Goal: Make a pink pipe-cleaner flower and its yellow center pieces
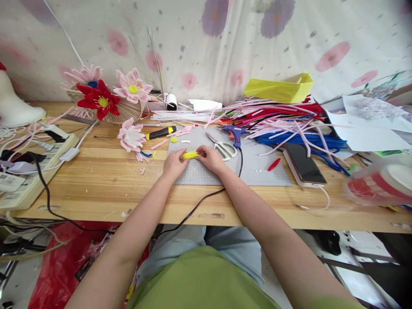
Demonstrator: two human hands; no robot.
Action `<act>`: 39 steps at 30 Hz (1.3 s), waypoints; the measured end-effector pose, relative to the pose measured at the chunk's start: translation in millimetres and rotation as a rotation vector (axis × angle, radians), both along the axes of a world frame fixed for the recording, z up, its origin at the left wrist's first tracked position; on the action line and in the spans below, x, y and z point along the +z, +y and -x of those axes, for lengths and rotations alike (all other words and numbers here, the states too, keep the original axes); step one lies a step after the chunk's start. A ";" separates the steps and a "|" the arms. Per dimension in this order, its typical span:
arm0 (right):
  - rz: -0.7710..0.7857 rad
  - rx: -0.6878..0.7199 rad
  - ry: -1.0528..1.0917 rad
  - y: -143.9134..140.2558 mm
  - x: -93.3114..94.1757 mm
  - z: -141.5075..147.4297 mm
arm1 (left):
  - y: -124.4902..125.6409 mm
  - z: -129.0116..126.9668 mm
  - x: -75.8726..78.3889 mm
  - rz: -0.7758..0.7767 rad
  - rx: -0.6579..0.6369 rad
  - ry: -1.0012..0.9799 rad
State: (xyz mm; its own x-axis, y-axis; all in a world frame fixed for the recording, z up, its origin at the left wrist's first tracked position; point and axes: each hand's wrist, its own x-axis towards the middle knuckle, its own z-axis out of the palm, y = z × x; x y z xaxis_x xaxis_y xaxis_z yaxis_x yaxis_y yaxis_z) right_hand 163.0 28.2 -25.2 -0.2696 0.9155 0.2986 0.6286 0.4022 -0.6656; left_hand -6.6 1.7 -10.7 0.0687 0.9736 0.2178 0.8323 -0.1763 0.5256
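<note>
White plastic marks the far left, where a power strip lies on the wooden surface with a black cable trailing off its front edge. Behind it, red and pink handmade flowers sit in a woven fan-shaped holder, and one loose pink flower lies flat just beside a yellow-and-black utility knife. A grey cutting mat covers the middle of the surface. On its near left part the left hand and the right hand meet, fingers curled, both pinching a short yellow fuzzy strip between them, one hand at each end, held just above the mat. Right of the hands lie scissors with white handles, and behind them a blue glue gun whose black cord runs down over the table edge. A small red piece rests further right on the mat. Beyond it a dark phone lies face up, touching a heap of pink, red and blue pipe cleaners. Behind that heap stands a yellow paper box, and sheets of paper spread to the far right.
</note>
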 end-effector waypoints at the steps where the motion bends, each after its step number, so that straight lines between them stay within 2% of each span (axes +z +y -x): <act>1: -0.012 0.002 -0.007 0.0 -0.3 -0.1 | -0.4 0.3 0.5 0.000 0.000 0.012; 7: -0.061 0.014 -0.028 0.0 0.7 -0.2 | 1.4 1.1 0.6 0.007 -0.005 -0.001; 13: -0.021 0.018 0.010 -1.4 5.6 -1.6 | 1.4 5.0 2.1 0.063 0.022 -0.053; 18: -0.035 0.038 -0.028 -2.9 8.1 -7.5 | 4.5 20.0 11.8 0.176 0.050 -0.067; 22: -0.062 0.092 -0.049 -2.0 7.6 -10.1 | 14.9 22.7 22.6 0.109 0.105 -0.004; 27: -0.125 0.159 -0.097 -2.7 7.3 -10.7 | 39.2 1.6 30.1 0.126 -0.090 0.165; 31: -0.149 0.162 -0.129 -3.7 7.8 -13.4 | 55.3 -14.0 34.7 0.248 -0.218 0.284; 35: -0.149 0.146 -0.158 -3.0 7.7 -15.0 | 57.3 -20.5 37.0 0.341 -0.234 0.295; 39: -0.184 0.122 -0.154 -1.5 5.6 -15.1 | 54.7 -23.1 37.0 0.361 -0.179 0.242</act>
